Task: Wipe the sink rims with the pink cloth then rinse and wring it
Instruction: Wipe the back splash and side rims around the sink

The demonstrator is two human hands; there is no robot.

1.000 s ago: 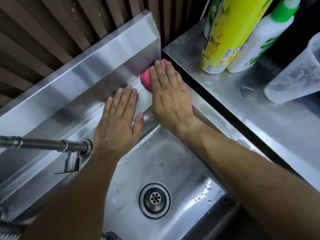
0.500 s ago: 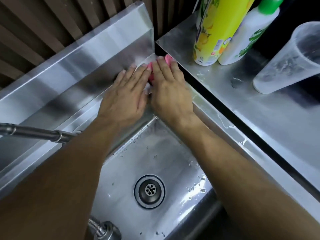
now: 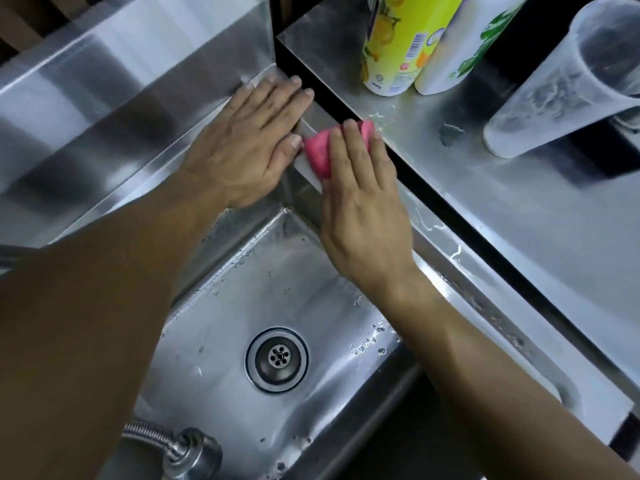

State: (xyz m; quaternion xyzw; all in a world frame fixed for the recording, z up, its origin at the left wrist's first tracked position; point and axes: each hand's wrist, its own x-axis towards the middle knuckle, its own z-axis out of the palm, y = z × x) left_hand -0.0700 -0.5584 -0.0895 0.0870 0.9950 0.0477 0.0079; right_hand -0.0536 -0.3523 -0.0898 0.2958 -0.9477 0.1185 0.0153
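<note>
Fingers (image 3: 349,147) of the right hand (image 3: 363,209) lay flat and close together, pressing the pink cloth (image 3: 318,154) onto the sink's right rim (image 3: 446,258), which ran lengthwise toward the person, so the unwiped stretch probably lay nearward of the cloth. Just beyond, the left hand (image 3: 249,140) rested flat and empty at the back corner, thumb beside the cloth, against the raised bench (image 3: 519,202).

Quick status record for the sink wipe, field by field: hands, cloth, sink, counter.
left hand: flat on the back rim by the corner, empty
right hand: pressing the pink cloth on the right rim
sink: basin wet with droplets, drain open, no water running
counter: yellow bottle, white bottle, tipped clear cup, small puddles
stage: wiping; rinse and wring not yet done
</note>
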